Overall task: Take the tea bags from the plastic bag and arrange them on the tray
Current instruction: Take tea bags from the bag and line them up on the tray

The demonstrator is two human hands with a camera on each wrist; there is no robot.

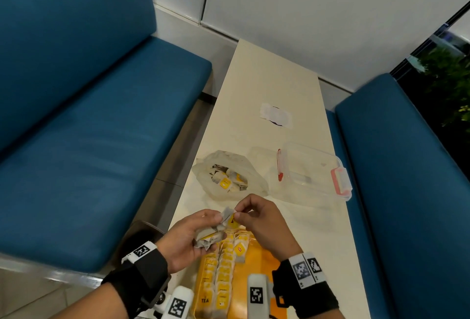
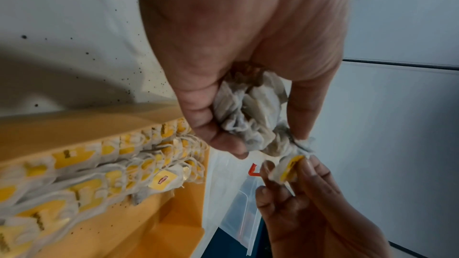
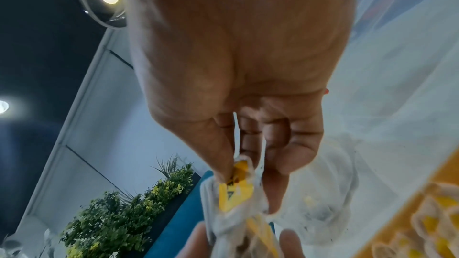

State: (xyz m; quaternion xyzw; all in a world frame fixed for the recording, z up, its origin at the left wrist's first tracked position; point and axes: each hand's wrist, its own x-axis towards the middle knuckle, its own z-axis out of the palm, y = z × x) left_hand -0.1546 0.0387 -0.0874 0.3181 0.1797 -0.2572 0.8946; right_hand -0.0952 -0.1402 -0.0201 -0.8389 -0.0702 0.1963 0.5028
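The left hand was curled around a crumpled bunch of grey-white paper tea bags with yellow tags, held just above the near end of the long cream table. The right hand pinched one tea bag by its yellow tag between thumb and forefinger, at the top of that bunch, so the two hands met over the shallow yellow-orange tray. On the tray, rows of tea bags with yellow tags lay overlapping along its left side, while its right side showed bare orange. The hands and the held bunch covered the far end of those rows in the head view. Beyond the hands the crumpled translucent plastic bag lay open on the table with more tea bags visible inside. Just to its right sat a clear plastic box with red clip latches, close to the table's right edge. Farther up the table lay a small flat white wrapper, well apart from the rest. Blue padded benches ran along both sides of the table, and green foliage showed at the far right behind the right-hand bench.
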